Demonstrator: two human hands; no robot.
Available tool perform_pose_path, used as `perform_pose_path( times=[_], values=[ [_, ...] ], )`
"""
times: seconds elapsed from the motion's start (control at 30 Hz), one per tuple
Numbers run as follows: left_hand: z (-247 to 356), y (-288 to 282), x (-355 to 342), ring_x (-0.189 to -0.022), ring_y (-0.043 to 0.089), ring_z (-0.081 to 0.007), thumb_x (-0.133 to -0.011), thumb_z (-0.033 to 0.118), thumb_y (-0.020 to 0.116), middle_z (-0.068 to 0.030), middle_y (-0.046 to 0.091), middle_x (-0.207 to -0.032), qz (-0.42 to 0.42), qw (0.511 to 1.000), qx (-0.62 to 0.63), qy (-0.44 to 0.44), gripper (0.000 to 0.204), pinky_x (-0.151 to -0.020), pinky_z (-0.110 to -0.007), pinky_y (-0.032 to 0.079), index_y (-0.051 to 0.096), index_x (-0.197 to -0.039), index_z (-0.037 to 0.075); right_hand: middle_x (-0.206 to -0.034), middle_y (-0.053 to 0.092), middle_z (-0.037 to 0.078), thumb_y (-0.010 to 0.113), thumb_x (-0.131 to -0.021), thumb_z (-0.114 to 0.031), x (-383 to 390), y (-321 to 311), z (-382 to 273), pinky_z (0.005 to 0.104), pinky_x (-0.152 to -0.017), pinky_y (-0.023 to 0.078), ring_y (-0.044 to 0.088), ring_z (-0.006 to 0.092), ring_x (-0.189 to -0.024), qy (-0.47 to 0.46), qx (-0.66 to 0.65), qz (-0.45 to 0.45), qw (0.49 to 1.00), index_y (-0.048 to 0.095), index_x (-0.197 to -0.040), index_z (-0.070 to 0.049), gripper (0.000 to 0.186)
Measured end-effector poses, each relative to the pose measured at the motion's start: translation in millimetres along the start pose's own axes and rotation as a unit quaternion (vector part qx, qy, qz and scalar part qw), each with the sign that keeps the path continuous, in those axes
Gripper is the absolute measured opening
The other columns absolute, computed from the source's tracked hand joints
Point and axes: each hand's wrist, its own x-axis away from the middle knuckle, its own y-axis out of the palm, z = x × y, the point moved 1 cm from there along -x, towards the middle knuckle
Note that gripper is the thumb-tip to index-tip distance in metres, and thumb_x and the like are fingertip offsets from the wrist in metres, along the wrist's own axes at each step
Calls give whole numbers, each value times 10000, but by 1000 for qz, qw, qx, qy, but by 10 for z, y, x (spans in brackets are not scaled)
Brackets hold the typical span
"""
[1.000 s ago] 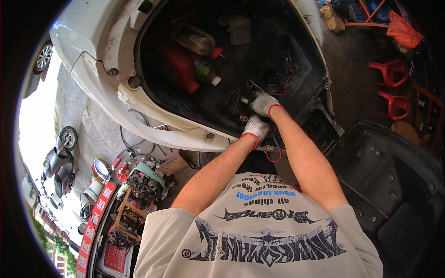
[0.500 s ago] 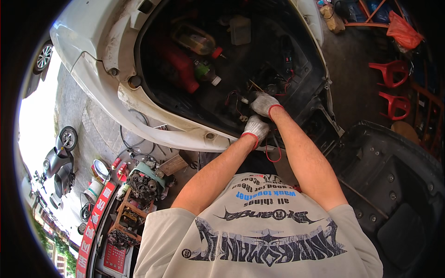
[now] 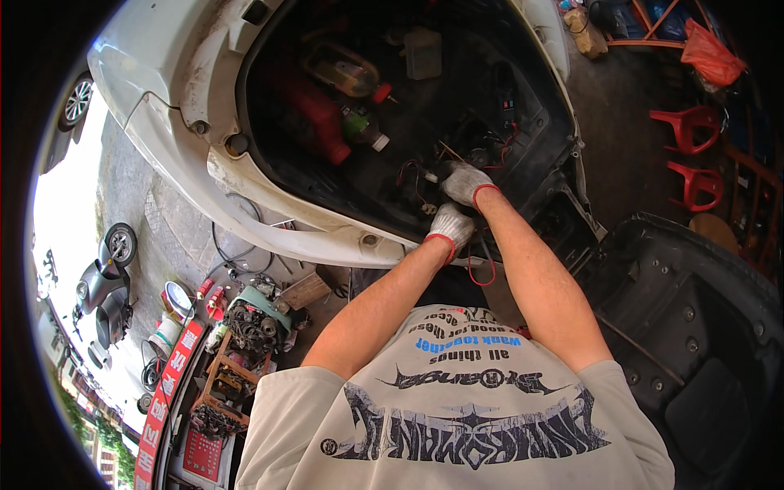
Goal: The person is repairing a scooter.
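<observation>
Thin wires: these lie low in the dark storage well (image 3: pixel 408 106), just ahead of your gloves; red strands (image 3: pixel 508 149) show on the right and a yellowish strand (image 3: pixel 448 151) near the middle.
Working on them: you would likely do best to leave slack in each strand, grip by the plug body instead of the wire, and tilt your wrists so your gloves do not hide the joint.
Connectors: a small white connector (image 3: pixel 430 176) sits just left of your right hand (image 3: pixel 465 181); a second, cream connector (image 3: pixel 429 209) is near your left hand (image 3: pixel 452 224). Both look loose-ended, though the dimness makes that unsure.
Right fingers: turned down into shadow beside a dark part; whether they hold it, you cannot tell from here.
Left fingers: hidden beyond the glove's back, so their grip cannot be told.
Red loop: a thin red loop (image 3: pixel 493 273) hangs below your hands, an easy snag.
Bottles: a red-capped clear bottle (image 3: pixel 343 69) and a green-labelled bottle (image 3: pixel 359 126) lie farther forward.
Scooter body: the white panel (image 3: pixel 245 214) curves around the left side.
</observation>
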Motion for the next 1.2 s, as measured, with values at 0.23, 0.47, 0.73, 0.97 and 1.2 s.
perform_pose_path(
  times=[0.23,0.47,0.73,0.97,1.2],
  values=[
    [63,-7,10,-837,628,-187,-807,100,588,-122,687,-990,-1,1000,-2,-8,279,-733,-333,476,632,-1063,-4,-1170,607,186,517,-786,-195,18,-9,17,388,-941,451,563,323,-1121,1,4,3,1000,612,-1165,-74,409],
    [-20,26,-34,-934,619,-189,-825,93,576,-119,661,-1084,-13,1000,24,-10,313,-786,-329,470,599,-1124,3,-1221,582,180,524,-803,-225,-5,24,6,381,-975,430,539,320,-1153,22,7,6,1000,594,-1196,-92,421],
    [-120,54,-81,-974,619,-190,-833,79,564,-120,656,-1093,-25,998,25,-54,307,-791,-318,473,590,-1130,6,-1253,569,149,526,-839,-248,45,46,-89,368,-995,416,523,304,-1175,-32,-15,15,999,563,-1251,-129,431],
    [-50,45,-64,-972,622,-190,-841,80,553,-126,652,-1095,-13,1000,-9,-23,305,-788,-321,477,583,-1135,6,-1257,566,151,525,-829,-230,61,26,-73,363,-1000,411,516,303,-1181,-23,2,21,1000,558,-1257,-128,442],
    [-133,98,-119,-972,609,-174,-853,93,551,-112,640,-1118,-17,999,25,-20,325,-800,-317,471,560,-1169,15,-1256,565,156,521,-824,-216,46,35,-50,362,-998,413,517,306,-1179,-24,-10,23,999,567,-1248,-126,436]
  ],
)
